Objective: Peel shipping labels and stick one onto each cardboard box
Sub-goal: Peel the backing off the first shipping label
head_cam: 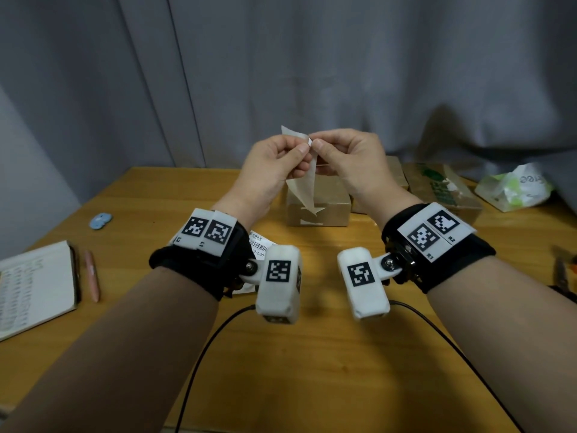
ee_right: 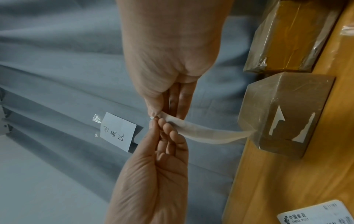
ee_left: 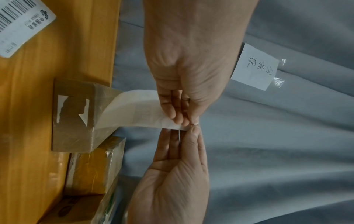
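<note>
Small brown cardboard box (head_cam: 318, 205) w/ torn white label scraps is set on wooden table (head_cam: 312, 354). Above it, a curled white shipping label (head_cam: 304, 185) is pinched at its top corner btwn left hand (head_cam: 274, 167) & right hand (head_cam: 349, 160), fingers curled.

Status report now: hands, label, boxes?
Both hands pinch label corner, held above small box. Label not yet stuck. Nothing in the way.

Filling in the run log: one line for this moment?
stage: peeling | left hand: pinches label | right hand: pinches its corner | nearest box: only torn label scraps
</note>
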